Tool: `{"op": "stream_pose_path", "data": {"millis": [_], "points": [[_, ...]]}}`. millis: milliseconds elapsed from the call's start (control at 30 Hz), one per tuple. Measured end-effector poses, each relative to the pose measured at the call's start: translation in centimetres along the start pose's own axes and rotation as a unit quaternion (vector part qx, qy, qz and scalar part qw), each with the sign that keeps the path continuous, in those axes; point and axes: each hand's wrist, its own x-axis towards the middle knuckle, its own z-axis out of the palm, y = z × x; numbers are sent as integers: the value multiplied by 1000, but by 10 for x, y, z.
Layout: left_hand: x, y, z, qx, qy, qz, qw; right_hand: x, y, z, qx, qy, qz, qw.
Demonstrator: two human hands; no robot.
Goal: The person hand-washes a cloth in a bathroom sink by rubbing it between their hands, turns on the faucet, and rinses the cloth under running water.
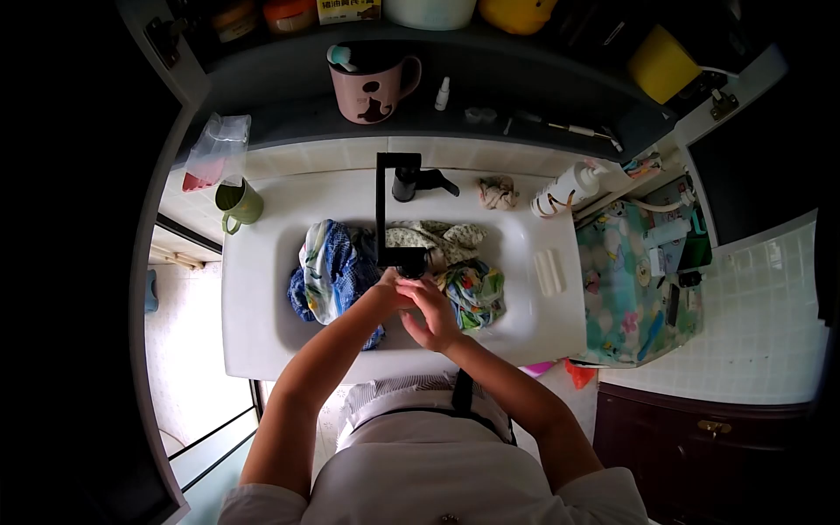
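Both of my hands meet under the spout of a black faucet (pixel 399 161), over a white sink (pixel 534 332). My left hand (pixel 391 290) reaches in beneath the spout end, its fingers mostly hidden by my right hand and the faucet. Laid against it, my right hand (pixel 427 313) has its fingers stretched out and its thumb apart, holding nothing. Blue and white patterned cloth (pixel 331 271) lies bunched in the basin left of my hands. On the right are a bunched multicoloured cloth (pixel 477 293) and, behind it, a pale speckled cloth (pixel 446 239).
A green mug (pixel 239 203) stands on the sink's left rim. Toward the right are a crumpled cloth (pixel 497 192), a white pump bottle (pixel 567 190) and a pale bar (pixel 549 273). Above, a dark shelf (pixel 289 109) holds a pink mug (pixel 369 92) and a small white bottle (pixel 443 94).
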Motion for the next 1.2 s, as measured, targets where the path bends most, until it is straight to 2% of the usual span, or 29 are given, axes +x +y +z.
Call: {"op": "stream_pose_path", "data": {"millis": [33,100,133,167,233,333,400,433,467,500,533,567,600,633,667,767,800,900,1000,1100,1200], "points": [[-1,0,7,-6,30,15,999,-1,-3,0,0,5,12,1000],[-3,-3,16,-16,90,42,995,-7,20,-5,12,-53,95,994],[-29,20,-34,-11,10,-21,1000,-12,34,-3,-20,-61,125,990],[-28,19,-31,-35,27,-32,999,-16,44,0,-6,-47,136,989],[-30,18,-27,-81,62,-51,993,-8,34,-8,-50,-124,197,971],[-8,-11,25,-312,228,-103,916,5,30,8,99,85,137,982],[-13,-23,29,-429,231,-128,864,32,17,8,144,89,116,979],[-14,-23,33,-458,287,-120,833,43,14,7,167,91,106,976],[-13,-21,36,-483,343,-111,798,41,32,11,192,35,130,972],[-13,-20,38,-505,398,-100,759,42,34,10,171,24,154,973],[-34,-5,16,-534,335,-162,759,43,36,8,149,12,177,973],[-33,-5,23,-556,340,-144,745,44,38,4,128,-1,200,971],[-32,-5,33,-578,343,-126,730,47,32,-5,187,13,197,962],[-36,-2,33,-599,345,-108,714,46,39,-18,172,-29,210,962],[-38,4,32,-659,318,-142,666,44,45,-30,200,-30,213,956],[-44,13,36,-632,292,-136,705,45,70,-66,239,-63,255,935],[-57,26,14,-616,267,-164,723,49,72,-76,235,-75,263,933],[-54,33,21,-647,260,-159,699,68,46,-100,183,-118,326,920],[-43,35,44,-664,301,-161,665,76,46,-111,156,-147,306,928],[-40,46,44,-622,307,-192,694,86,42,-121,138,-196,322,916],[-41,66,23,-551,297,-226,747,85,55,-121,145,-202,315,916]]}}
